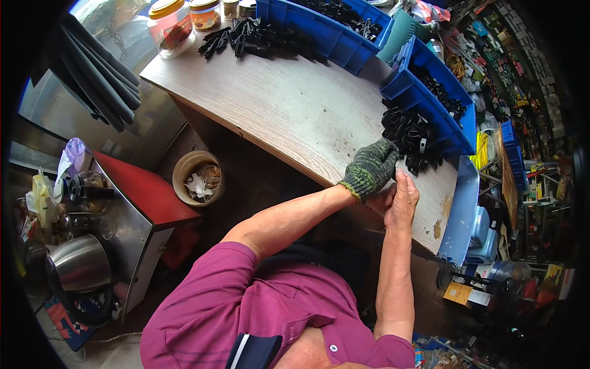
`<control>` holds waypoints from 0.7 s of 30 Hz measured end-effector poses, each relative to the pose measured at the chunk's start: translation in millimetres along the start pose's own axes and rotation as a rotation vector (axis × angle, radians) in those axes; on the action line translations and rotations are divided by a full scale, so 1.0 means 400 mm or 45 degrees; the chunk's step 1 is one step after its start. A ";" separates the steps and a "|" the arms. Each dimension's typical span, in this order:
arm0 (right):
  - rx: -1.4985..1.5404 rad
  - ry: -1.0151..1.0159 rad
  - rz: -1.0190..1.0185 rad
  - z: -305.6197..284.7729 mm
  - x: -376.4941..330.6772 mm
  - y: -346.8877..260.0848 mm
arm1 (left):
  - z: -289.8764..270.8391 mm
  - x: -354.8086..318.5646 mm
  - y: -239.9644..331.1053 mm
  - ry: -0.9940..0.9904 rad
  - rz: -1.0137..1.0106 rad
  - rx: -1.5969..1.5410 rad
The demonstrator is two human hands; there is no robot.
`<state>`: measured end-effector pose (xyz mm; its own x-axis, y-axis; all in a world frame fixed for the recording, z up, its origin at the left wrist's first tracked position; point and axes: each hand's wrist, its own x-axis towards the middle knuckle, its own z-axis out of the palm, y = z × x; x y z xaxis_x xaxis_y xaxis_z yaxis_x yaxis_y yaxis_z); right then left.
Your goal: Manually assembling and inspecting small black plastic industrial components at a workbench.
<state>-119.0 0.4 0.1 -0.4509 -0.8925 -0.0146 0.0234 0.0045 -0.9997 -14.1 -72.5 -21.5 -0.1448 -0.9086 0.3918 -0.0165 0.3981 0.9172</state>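
My left hand (pixel 371 166), in a dark green knitted glove, is closed with its fingers curled near the front edge of the pale wooden table (pixel 289 104). Right up against it is my bare right hand (pixel 401 202), thumb raised and fingers folded in. Between the two hands a small dark bit shows, but the fingers hide what it is. Just beyond them lies a loose pile of small black plastic parts (pixel 410 134). A blue bin (pixel 424 101) of similar black parts stands behind that pile.
Another blue bin (pixel 326 37) and more black parts (pixel 261 40) sit at the back, beside lidded jars (pixel 172 31). Left of the table are a waste bucket (pixel 198 178) and a cabinet with a steel kettle (pixel 80 264). A blue tray (pixel 460 212) borders the right edge.
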 end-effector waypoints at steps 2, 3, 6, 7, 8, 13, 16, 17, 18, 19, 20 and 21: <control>-0.085 -0.070 -0.038 0.004 0.002 0.002 | -0.003 0.010 0.016 0.081 -0.180 0.005; -0.083 -0.077 -0.040 0.021 -0.001 -0.001 | -0.003 0.013 0.010 0.072 -0.174 0.009; -0.075 -0.008 -0.222 0.054 -0.009 -0.004 | -0.012 0.023 -0.005 -0.033 -0.221 0.027; -0.143 -0.057 -0.204 0.042 -0.009 0.003 | -0.023 0.026 -0.009 -0.107 -0.203 0.104; -0.210 -0.104 -0.185 0.027 -0.002 0.013 | -0.042 0.026 -0.017 -0.105 -0.200 0.110; -0.009 -0.013 0.080 0.044 -0.021 -0.016 | -0.336 0.175 -0.062 0.284 0.547 0.912; 0.021 0.015 0.135 0.055 -0.018 -0.022 | -0.563 0.311 -0.111 0.458 0.590 1.481; 0.025 0.014 0.135 0.055 -0.017 -0.022 | -0.602 0.327 -0.129 0.408 0.541 1.550; 0.028 0.010 0.136 0.055 -0.017 -0.021 | -0.632 0.330 -0.148 0.356 0.492 1.618; 0.030 0.018 0.135 0.051 -0.017 -0.020 | -0.643 0.326 -0.155 0.330 0.601 1.646; 0.032 0.027 0.136 0.052 -0.015 -0.023 | -0.646 0.327 -0.164 0.323 0.606 1.641; 0.059 0.015 0.129 0.052 -0.016 -0.026 | -0.638 0.317 -0.154 0.234 0.586 1.600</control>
<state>-98.0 -3.4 10.9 -0.4545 -0.8831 -0.1164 0.1107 0.0736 -0.9911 221.0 -244.3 -9.8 -0.2502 -0.6266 0.7381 -0.9042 0.4238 0.0534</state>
